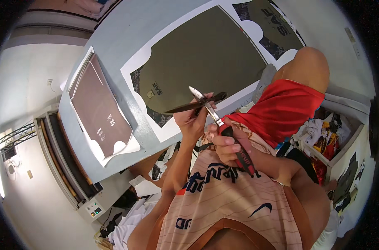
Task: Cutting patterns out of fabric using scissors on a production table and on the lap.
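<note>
My left hand (192, 121) is closed around a long, dark blade-like tool (179, 109) with a narrow tip pointing left. In front of my torso, my right hand (227, 143) grips the red-and-black handle of a pointed tool (213, 114) with a silver shaft. That shaft crosses the dark blade close to the left fingers, and its kind is unclear. Beyond both hands, a large olive printed panel with white margins (197, 54) lies flat on the grey-blue table (114, 46).
Brown printed panels (102, 108) lie on the table's left part, and another olive-and-camouflage panel (268, 25) at the far right. A roller machine (68, 162) stands left. A bent leg in red shorts (277, 108) and a box of fabric scraps (331, 137) are right. White cloth (131, 221) is heaped lower left.
</note>
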`<state>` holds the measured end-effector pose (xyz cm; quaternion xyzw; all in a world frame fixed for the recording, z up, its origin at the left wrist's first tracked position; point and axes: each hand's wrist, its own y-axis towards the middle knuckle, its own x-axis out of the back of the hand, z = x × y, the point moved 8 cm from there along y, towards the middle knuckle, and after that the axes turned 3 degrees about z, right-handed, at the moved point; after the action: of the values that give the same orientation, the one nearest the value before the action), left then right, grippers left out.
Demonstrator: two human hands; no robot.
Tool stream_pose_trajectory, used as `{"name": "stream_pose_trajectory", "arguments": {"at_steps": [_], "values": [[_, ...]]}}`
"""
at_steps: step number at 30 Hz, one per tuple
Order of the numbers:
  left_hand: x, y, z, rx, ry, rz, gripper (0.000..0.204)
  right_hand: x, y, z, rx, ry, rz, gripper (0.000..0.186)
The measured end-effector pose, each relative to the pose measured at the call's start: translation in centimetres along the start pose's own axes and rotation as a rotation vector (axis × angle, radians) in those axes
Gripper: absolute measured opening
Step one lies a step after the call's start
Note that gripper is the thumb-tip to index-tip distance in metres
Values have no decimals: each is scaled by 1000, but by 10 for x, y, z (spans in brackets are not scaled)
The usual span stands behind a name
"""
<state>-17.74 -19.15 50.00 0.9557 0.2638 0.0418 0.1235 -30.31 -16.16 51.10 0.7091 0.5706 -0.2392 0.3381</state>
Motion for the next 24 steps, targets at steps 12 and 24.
{"name": "stream_pose_trajectory", "arguments": {"at_steps": [12,24], "values": [[-9,11,10,168,286,228,34,-8,-7,13,66,-148,59,72],[-36,10,16,304,32,144,25,-42,5,14,135,100,195,41]]}}
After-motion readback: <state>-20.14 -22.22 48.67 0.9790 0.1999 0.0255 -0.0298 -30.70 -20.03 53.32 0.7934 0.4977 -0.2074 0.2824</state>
